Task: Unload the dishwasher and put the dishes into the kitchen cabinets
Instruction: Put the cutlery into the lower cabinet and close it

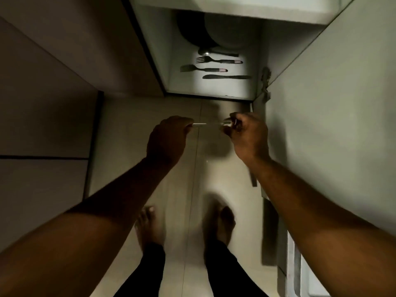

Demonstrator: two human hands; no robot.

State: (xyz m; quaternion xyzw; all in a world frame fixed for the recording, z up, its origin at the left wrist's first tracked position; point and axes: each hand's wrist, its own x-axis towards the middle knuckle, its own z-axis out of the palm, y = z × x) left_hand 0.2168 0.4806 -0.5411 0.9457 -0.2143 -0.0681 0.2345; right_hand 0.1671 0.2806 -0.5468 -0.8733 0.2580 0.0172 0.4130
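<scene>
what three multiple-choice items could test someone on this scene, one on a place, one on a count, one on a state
1. Where do the forks lie?
A) in the open cabinet, next to the knife
B) on the floor
C) in a sink

2. How many forks are in there?
A) one
B) two
C) four

3. The shiny utensil is:
A) lying in the cabinet
B) dropped on the floor
C) held at its ends by the left hand and right hand

Answers:
1 A, they rest on the lit cabinet floor beside the knife.
2 B, two sets of tines show.
3 C, each hand pinches one end, in front of the cabinet.
</scene>
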